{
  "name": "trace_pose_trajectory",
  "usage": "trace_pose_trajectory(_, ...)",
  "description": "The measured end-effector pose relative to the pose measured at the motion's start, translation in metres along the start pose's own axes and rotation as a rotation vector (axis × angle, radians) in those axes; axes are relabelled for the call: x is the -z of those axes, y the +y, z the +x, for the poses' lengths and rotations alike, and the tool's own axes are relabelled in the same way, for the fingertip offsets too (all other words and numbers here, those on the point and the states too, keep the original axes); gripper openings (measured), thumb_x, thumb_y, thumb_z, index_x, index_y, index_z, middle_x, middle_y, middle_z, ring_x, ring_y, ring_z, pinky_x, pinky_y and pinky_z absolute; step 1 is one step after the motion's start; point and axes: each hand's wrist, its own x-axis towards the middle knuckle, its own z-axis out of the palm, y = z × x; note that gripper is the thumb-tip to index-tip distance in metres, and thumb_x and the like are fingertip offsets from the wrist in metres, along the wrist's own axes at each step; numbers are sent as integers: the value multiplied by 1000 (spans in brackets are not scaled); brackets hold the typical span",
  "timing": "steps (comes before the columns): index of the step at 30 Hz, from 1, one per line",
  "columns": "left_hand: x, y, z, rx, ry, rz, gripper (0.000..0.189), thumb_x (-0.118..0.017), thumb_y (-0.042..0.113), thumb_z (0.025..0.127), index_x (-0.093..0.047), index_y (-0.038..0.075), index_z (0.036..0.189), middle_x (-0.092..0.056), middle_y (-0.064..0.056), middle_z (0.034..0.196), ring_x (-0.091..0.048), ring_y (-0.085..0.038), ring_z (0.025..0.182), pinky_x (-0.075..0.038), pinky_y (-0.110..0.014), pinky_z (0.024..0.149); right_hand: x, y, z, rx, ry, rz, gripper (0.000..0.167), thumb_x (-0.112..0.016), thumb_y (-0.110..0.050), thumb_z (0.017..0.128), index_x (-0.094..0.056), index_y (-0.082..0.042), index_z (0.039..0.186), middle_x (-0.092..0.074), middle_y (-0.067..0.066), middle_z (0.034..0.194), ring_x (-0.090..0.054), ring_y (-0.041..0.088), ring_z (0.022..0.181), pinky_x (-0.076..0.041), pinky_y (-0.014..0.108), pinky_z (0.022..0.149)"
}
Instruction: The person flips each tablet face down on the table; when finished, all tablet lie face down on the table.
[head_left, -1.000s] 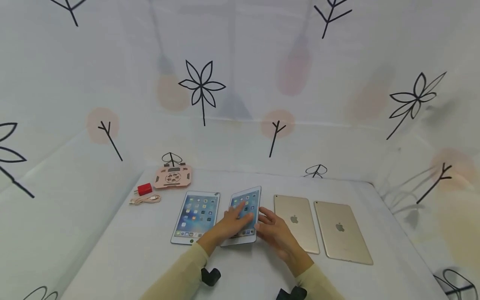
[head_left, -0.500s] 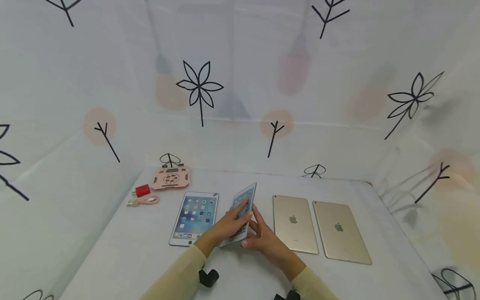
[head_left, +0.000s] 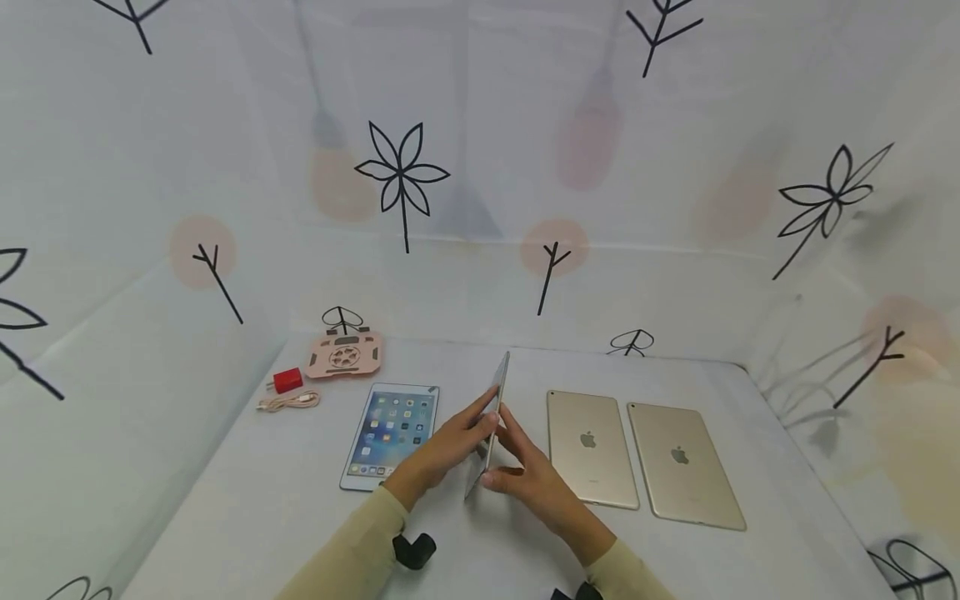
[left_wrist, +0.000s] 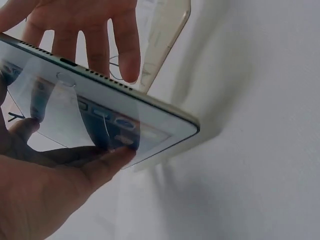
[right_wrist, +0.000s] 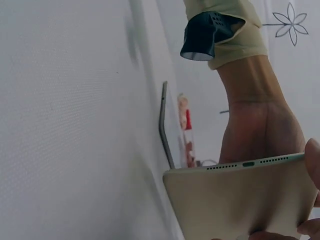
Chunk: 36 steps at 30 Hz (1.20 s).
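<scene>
A white-fronted tablet (head_left: 502,372) with a gold back is held nearly on edge between both hands. My left hand (head_left: 444,448) holds it from the screen side, its fingertips on the glass in the left wrist view, where the tablet's home button (left_wrist: 65,79) shows. On the other side my right hand (head_left: 542,487) holds it, with fingertips against the gold back (right_wrist: 225,200) in the right wrist view. To the left lies another tablet (head_left: 392,433), screen up. Two gold tablets (head_left: 592,450) lie face down at right.
At the back left rests a pink case-like piece (head_left: 345,354) with cut-outs. In front of it sit a red charger plug (head_left: 287,380) and a coiled pale cable (head_left: 288,401). A white cloth covers the table (head_left: 247,517); a patterned curtain (head_left: 637,208) stands behind.
The held tablet has turned from facing up at a slant to nearly edge-on. My right hand has shifted left along with it, behind the back. The other tablets stay put.
</scene>
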Motion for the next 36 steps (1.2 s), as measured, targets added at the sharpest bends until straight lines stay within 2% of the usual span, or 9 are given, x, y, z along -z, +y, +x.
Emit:
trace_pose_trajectory(4,0,1,1,-40,1,-86,65,-53,51,103,-26,38,161,-34,-11,164,-39,-39,146,-43,-60,110,-3,-4,-2,25,44,-146,97,-78,-34,91,-14,-31,165,-23,1,169,-24,30,155,-43,53,113)
trace_pose_trajectory(9,-1,1,1,-87,60,-169,65,-55,40,104,-27,32,162,-47,-23,152,-51,-41,136,-47,-61,105,-5,-7,-4,70,91,-281,91,-79,-35,89,-27,-22,163,-27,10,167,-27,38,152,-41,60,112)
trace_pose_trajectory(14,-2,1,2,-122,175,-266,64,-54,26,103,-29,23,162,-54,-24,147,-56,-40,131,-50,-59,102,-5,-7,-3,137,138,-404,80,-79,-32,89,-39,-22,158,-31,11,166,-28,43,151,-32,69,112)
trace_pose_trajectory(20,1,-1,5,-101,305,-428,58,-52,15,102,-37,13,158,-61,-27,137,-69,-33,112,-61,-45,87,5,-4,-3,180,217,-484,75,-85,-26,83,-53,-10,149,-37,19,161,-34,47,146,-37,67,110)
trace_pose_trajectory(23,3,-4,5,-84,335,-488,55,-50,13,103,-40,14,157,-64,-26,131,-74,-27,98,-63,-40,76,13,-4,-6,104,248,-438,89,-89,-29,78,-46,-4,152,-31,26,162,-34,50,145,-41,64,109)
trace_pose_trajectory(25,4,-6,6,-80,343,-520,55,-48,11,103,-39,13,157,-65,-26,130,-74,-25,94,-63,-38,74,19,-3,-8,14,249,-371,103,-90,-32,76,-34,-3,158,-30,28,161,-44,49,139,-48,59,104)
trace_pose_trajectory(28,5,-8,6,-70,350,-561,55,-47,8,103,-38,13,157,-64,-26,132,-74,-23,95,-63,-37,75,28,0,-10,-110,212,-238,114,-89,-29,78,-18,-2,162,-40,28,155,-62,39,120,-57,47,91)
trace_pose_trajectory(30,5,-10,6,-73,348,-576,56,-47,8,104,-36,12,158,-62,-27,135,-74,-23,97,-63,-37,76,33,0,-11,-170,182,-168,114,-88,-24,79,-13,-2,162,-49,25,146,-67,29,104,-57,38,81)
trace_pose_trajectory(36,6,-13,7,-50,335,-591,55,-47,7,104,-37,10,158,-53,-22,142,-66,-22,111,-60,-31,86,41,0,-15,-186,104,-78,108,-84,-8,79,-15,2,161,-47,20,126,-55,21,88,-47,25,65)
